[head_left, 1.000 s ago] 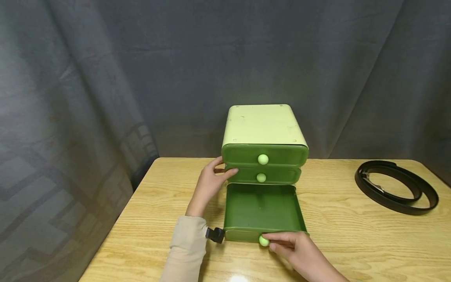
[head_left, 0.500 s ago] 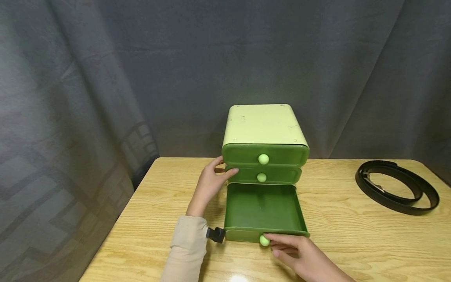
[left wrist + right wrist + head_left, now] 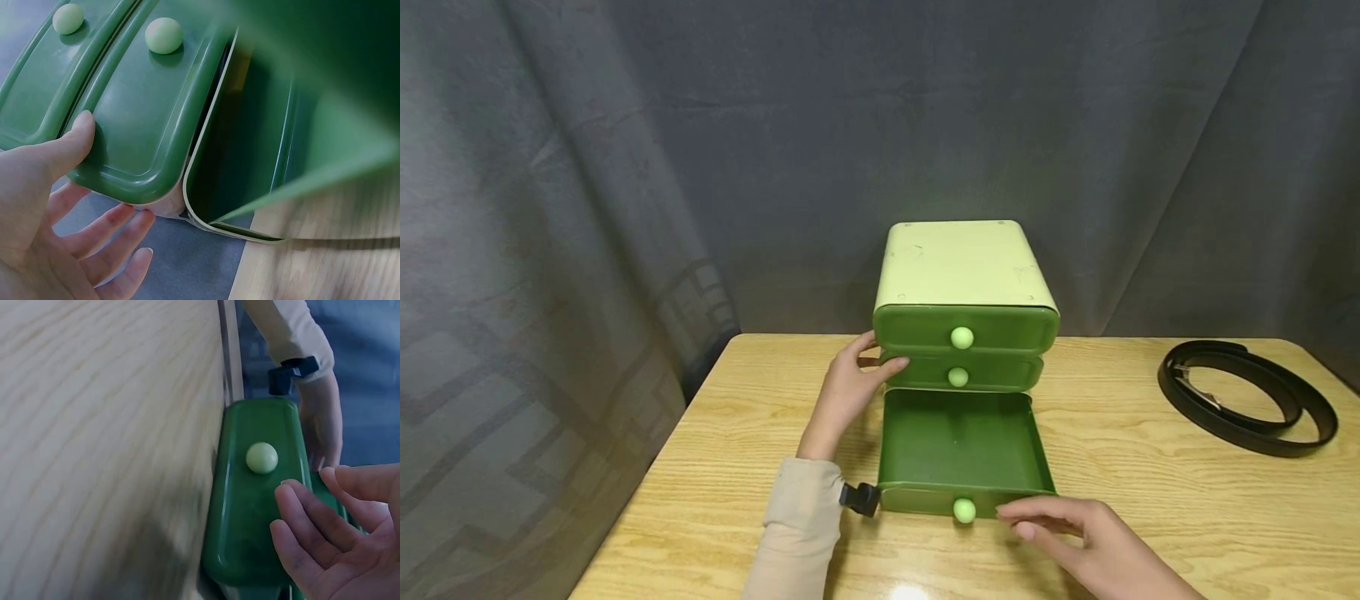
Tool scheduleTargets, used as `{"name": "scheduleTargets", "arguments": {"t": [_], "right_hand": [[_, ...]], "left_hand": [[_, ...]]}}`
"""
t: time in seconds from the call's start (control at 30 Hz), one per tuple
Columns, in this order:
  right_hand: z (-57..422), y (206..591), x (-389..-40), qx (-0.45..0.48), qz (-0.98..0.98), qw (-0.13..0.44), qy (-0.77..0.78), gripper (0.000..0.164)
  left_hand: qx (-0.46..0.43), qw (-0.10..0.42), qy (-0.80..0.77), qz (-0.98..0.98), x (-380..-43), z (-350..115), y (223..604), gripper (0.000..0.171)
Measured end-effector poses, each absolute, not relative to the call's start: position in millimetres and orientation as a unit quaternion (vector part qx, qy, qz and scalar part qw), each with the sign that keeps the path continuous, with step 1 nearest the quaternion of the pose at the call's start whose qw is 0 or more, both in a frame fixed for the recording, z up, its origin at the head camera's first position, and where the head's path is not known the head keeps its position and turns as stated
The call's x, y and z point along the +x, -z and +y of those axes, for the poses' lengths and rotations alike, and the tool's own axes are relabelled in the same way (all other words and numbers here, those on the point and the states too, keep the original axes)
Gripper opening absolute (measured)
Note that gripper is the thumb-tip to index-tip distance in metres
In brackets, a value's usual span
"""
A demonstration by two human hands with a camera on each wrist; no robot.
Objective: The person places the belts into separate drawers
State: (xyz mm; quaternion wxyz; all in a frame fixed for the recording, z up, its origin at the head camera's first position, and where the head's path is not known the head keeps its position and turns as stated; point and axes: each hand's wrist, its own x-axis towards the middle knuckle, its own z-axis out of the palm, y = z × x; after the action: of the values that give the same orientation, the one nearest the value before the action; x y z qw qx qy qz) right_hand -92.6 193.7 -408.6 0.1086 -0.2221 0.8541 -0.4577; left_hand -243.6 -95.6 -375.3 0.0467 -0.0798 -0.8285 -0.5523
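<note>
A small drawer cabinet (image 3: 958, 262) with a pale yellow-green top and green drawers stands on the table. Its bottom drawer (image 3: 962, 437) is pulled out, with nothing inside; the upper two are in. My left hand (image 3: 842, 396) holds the cabinet's left side: the thumb lies on the front corner of the middle drawer (image 3: 137, 119), the fingers round the side. Just right of the bottom drawer's round, light green knob (image 3: 964, 511), my right hand (image 3: 1093, 533) hovers by the drawer front. Its fingers are loosely bent, holding nothing, as the right wrist view shows.
A coiled black belt (image 3: 1285, 447) with a metal buckle lies at the right of the wooden table (image 3: 722, 475). Behind the table hangs a dark grey curtain (image 3: 820, 150). A black device (image 3: 861, 499) sits at my left wrist, near the open drawer's left corner.
My right hand has let go of the bottom drawer's knob and moved off to the right. The drawer stays pulled out, and my left hand keeps its place on the cabinet.
</note>
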Motion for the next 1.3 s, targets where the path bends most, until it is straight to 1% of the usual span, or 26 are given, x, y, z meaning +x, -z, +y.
{"name": "scheduleTargets", "arguments": {"t": [0.5,0.63,0.8,1.03,1.2,1.3], "right_hand": [[225.9,393.7,-85.5,-0.126,0.889,0.073,0.434,0.026],[232.4,394.7,-84.2,-0.114,0.899,0.028,0.421,0.023],[242.5,397.1,-84.7,-0.085,0.910,-0.001,0.405,0.021],[257.9,394.9,-86.1,-0.084,0.917,-0.048,0.388,0.021],[272.0,391.2,-85.9,-0.043,0.927,-0.025,0.371,0.025],[281.4,392.6,-87.2,-0.034,0.930,-0.033,0.364,0.026]], "left_hand": [[-0.079,0.050,0.553,-0.828,-243.2,-96.7,374.2,0.055],[-0.080,0.050,0.552,-0.828,-243.3,-97.0,374.4,0.055],[-0.079,0.050,0.551,-0.829,-243.5,-96.9,374.8,0.055],[-0.079,0.049,0.551,-0.829,-243.1,-96.3,374.3,0.055],[-0.081,0.048,0.553,-0.828,-243.5,-95.7,374.4,0.055],[-0.080,0.048,0.553,-0.828,-243.4,-95.6,374.3,0.056]]}}
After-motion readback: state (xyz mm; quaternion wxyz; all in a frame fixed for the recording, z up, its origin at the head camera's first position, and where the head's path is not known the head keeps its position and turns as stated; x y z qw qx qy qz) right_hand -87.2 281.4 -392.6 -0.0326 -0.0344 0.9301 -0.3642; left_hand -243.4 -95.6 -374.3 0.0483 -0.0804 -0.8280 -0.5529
